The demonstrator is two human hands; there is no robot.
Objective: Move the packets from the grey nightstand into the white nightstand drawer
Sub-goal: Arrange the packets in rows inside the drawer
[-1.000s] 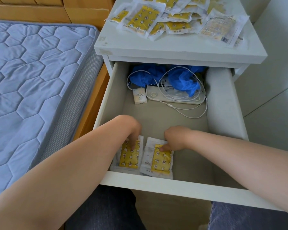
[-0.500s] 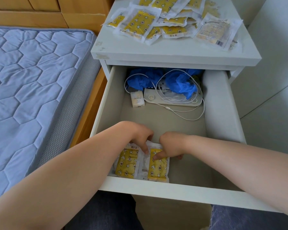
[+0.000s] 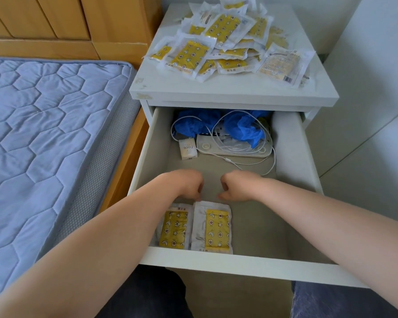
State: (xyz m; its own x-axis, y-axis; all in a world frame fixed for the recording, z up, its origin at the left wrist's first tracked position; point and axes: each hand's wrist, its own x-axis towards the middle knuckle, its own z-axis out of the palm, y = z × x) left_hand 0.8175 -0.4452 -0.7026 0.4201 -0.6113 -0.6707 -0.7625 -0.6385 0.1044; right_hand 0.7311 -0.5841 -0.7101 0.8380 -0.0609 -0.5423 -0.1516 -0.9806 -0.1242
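left hand [image 3: 186,184], right hand [image 3: 239,185] in drawer [image 3: 239,262], grips loosely curled, empty; two packets [image 3: 213,228] flat at front-left corner.

Two yellow packets [image 3: 217,229] are sitting in the one open drawer [image 3: 216,263], plus one little box [image 3: 188,151], one white pad [image 3: 237,153], one cable [image 3: 228,160] and two blue crumpled bits [image 3: 244,131]. The pile up top [image 3: 223,42] is overlapping too much for exact counting, easily over a dozen.

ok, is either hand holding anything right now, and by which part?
Nothing is held. Left hand and right hand hover loosely curled and empty just behind the two yellow packets lying flat at the front of the drawer.
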